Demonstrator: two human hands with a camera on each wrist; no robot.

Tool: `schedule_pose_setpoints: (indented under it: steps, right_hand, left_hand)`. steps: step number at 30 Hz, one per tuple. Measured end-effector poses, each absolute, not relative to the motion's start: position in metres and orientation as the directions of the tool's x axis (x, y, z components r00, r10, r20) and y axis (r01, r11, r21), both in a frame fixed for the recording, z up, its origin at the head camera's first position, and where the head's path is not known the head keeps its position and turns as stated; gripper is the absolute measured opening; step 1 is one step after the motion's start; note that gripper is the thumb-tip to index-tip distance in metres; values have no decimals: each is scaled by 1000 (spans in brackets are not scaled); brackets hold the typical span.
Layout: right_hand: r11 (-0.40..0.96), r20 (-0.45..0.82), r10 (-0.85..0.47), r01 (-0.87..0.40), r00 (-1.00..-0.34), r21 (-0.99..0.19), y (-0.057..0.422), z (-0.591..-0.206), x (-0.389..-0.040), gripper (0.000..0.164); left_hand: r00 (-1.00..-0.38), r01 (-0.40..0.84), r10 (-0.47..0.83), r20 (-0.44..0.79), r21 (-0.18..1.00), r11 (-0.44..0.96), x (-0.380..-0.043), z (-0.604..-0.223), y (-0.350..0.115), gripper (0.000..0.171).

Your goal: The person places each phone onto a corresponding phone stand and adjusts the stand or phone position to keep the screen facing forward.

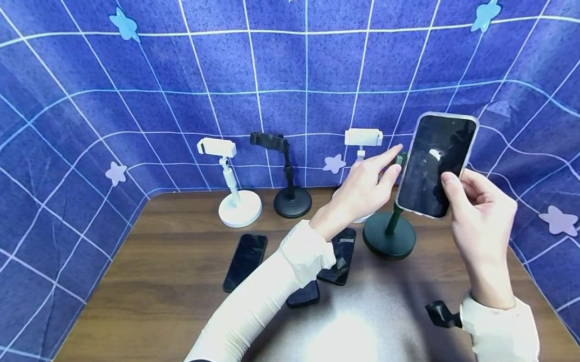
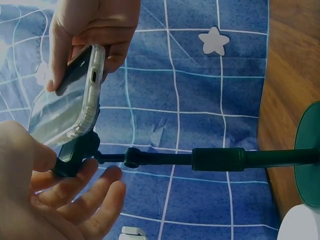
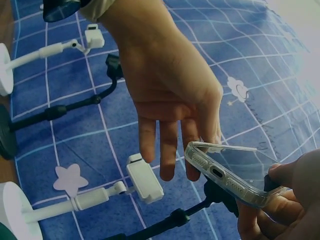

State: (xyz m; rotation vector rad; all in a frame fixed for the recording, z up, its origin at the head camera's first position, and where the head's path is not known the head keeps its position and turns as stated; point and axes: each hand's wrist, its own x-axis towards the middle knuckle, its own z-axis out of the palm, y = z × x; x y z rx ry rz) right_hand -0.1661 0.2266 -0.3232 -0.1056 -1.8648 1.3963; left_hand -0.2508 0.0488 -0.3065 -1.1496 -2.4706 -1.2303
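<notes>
My right hand (image 1: 484, 227) grips a smartphone (image 1: 434, 165) in a clear case, thumb across its dark screen and fingers behind. The phone is upright, slightly tilted, in front of the head of a dark green phone stand (image 1: 389, 238). In the left wrist view, the phone's lower end is at the stand's green clamp (image 2: 72, 159). There my left hand (image 1: 360, 187) pinches the clamp's end between thumb and index finger, the other fingers spread loosely. Most of the clamp is hidden behind the phone in the head view.
A white stand (image 1: 240, 208) and a black stand (image 1: 293, 203) are at the left rear; another white stand (image 1: 363, 136) is behind my left hand. Dark phones lie on the wooden table (image 1: 169, 283): one at left (image 1: 245, 263), two partly under my left forearm. A blue gridded cloth (image 1: 176, 106) hangs behind.
</notes>
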Motion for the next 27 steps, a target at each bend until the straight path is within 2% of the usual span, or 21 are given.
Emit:
schedule_pose_setpoints:
  steps: [6,12,16,22,27]
  right_hand:
    - [467,577,468,-367,-670,-804,226,-325,-170,11]
    - [497,584,469,-349,-662,-795,226,-325,-171,18]
    - [509,588,481,-339,-651,-791,226,-325,-171,22]
    - [500,597,493,-355,-633,-790,226,-327,-172,22]
    - [479,602,519,-377,-607,-793,224,-325,-171,21]
  left_hand:
    - [-680,716,571,461,586,379,-252,-308,50,53]
    - [-674,725,552,492,582,367,-252,-309,53,49]
    - [-686,708,534,493,620,337,-252,-308,55,45]
    - [-730,658,512,453,669,345,-252,-308,60,48]
    - [-739,645,513,436,677,354,-253,-307,62,51]
